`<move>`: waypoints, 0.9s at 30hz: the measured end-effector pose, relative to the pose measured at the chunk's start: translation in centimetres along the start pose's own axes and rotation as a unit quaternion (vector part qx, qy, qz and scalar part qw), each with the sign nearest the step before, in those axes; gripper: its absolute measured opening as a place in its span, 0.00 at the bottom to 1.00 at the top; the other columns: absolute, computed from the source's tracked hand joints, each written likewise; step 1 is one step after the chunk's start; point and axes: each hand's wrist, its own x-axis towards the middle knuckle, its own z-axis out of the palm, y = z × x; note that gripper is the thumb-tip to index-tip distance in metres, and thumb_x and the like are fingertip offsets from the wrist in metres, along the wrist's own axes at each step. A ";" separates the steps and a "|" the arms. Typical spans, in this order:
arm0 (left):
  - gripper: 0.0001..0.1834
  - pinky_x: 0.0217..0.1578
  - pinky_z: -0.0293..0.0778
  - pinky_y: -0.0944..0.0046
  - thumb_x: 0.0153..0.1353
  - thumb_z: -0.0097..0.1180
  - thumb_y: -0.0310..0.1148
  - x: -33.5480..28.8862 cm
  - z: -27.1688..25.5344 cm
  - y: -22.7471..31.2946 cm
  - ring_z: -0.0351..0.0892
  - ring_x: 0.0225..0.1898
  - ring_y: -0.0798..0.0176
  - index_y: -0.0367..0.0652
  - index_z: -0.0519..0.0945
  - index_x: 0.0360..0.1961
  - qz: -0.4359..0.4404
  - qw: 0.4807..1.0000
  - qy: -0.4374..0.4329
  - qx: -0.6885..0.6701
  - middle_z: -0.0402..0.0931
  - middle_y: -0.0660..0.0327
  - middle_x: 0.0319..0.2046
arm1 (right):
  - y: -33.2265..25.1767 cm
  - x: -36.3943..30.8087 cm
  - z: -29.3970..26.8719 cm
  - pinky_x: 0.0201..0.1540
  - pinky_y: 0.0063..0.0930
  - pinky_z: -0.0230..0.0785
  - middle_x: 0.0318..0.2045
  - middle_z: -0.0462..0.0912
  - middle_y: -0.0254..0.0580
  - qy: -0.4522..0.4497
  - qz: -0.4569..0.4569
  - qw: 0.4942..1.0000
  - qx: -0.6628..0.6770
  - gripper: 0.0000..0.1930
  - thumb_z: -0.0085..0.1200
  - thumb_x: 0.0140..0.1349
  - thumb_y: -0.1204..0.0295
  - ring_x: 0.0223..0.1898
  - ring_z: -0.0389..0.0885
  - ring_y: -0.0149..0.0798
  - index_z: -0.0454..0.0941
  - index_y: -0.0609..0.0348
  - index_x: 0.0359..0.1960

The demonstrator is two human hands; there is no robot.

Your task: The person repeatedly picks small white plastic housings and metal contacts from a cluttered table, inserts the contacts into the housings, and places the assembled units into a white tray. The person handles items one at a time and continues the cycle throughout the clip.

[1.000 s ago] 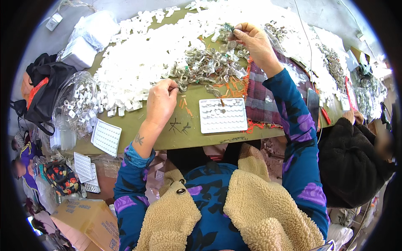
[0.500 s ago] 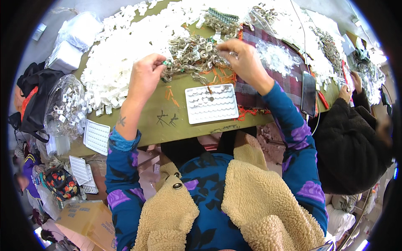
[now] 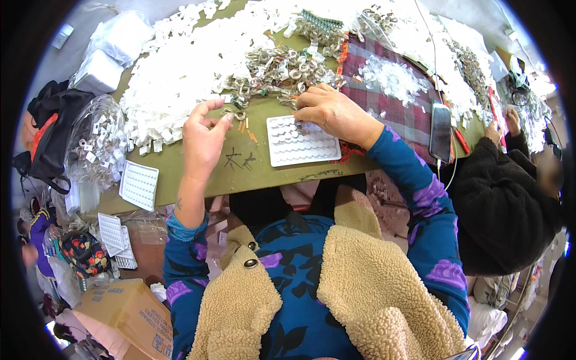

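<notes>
The right hand [image 3: 327, 113] has come from the heap [image 3: 282, 69] of rings beyond the tray [image 3: 312, 151] to the tray's far edge, fingers bent down — whether they pinch anything is hidden. The left hand [image 3: 204, 138], left of the tray, now has thumb and forefinger parted. The tray shows rows of small round shapes; a clear bag [image 3: 93, 150] well left of it holds white pieces. Under the tray is a green surface [image 3: 264, 111]; right of it, plaid cloth [image 3: 358, 55].

Printed lettering [image 3: 155, 327] stands on the cardboard box [image 3: 117, 303], lower left; dark handwritten characters [image 3: 232, 159] and a blurrier scrawl [image 3: 324, 175] mark the green table [image 3: 264, 175], frame centre.
</notes>
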 end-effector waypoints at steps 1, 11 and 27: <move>0.15 0.25 0.72 0.73 0.61 0.62 0.25 -0.3 -0.1 -0.1 0.81 0.28 0.74 0.37 0.79 0.50 -0.021 1.000 -0.011 -0.004 0.83 0.60 0.28 | 0.2 0.1 0.0 0.49 0.32 0.66 0.36 0.78 0.34 -0.006 -0.008 1.000 -0.004 0.07 0.55 0.53 0.76 0.42 0.76 0.40 0.82 0.53 0.33; 0.13 0.24 0.74 0.73 0.62 0.62 0.27 -1.2 -0.2 -1.0 0.83 0.29 0.72 0.37 0.80 0.48 -0.045 0.995 -0.041 -0.075 0.83 0.60 0.29 | 1.5 1.9 0.5 0.48 0.36 0.67 0.35 0.78 0.38 -0.074 -0.021 0.993 0.094 0.06 0.60 0.56 0.74 0.40 0.77 0.43 0.78 0.57 0.35; 0.12 0.23 0.69 0.77 0.66 0.59 0.28 -2.4 0.8 2.7 0.76 0.25 0.76 0.37 0.80 0.50 0.037 0.950 -0.019 -0.310 0.83 0.63 0.36 | -2.9 7.6 -0.2 0.48 0.24 0.71 0.34 0.78 0.33 0.031 0.255 0.682 0.684 0.14 0.52 0.72 0.62 0.38 0.78 0.28 0.74 0.61 0.43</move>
